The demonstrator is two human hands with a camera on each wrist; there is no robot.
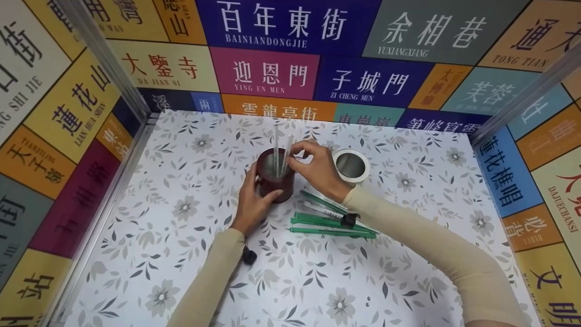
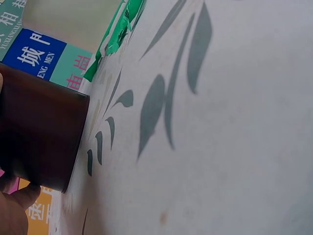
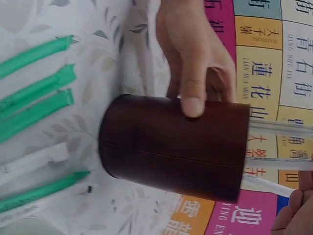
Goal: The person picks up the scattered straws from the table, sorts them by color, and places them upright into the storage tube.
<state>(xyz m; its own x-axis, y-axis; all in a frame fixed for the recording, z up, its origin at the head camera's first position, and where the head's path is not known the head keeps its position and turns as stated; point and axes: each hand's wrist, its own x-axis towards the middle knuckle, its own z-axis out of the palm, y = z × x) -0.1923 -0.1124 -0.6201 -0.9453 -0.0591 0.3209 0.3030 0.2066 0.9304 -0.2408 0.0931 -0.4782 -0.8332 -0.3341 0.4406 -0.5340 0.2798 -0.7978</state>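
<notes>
A dark brown cylindrical cup [image 1: 278, 190] stands upright on the table. My left hand [image 1: 254, 202] grips its side, the thumb [image 3: 194, 105] lying along the wall in the right wrist view. Clear straws [image 1: 276, 150] rise out of the cup's mouth. My right hand [image 1: 317, 165] is at the rim, thumb and forefinger pinching a straw [image 3: 269, 186] that leans out of the cup. Below the right forearm lie several straws in green wrappers [image 1: 333, 233] and white-wrapped ones [image 3: 32, 165].
A white-rimmed round container [image 1: 366, 165] stands behind the right wrist. The patterned tablecloth [image 1: 190, 272] covers the table. Lettered panels [image 1: 268, 72] wall in the back and both sides.
</notes>
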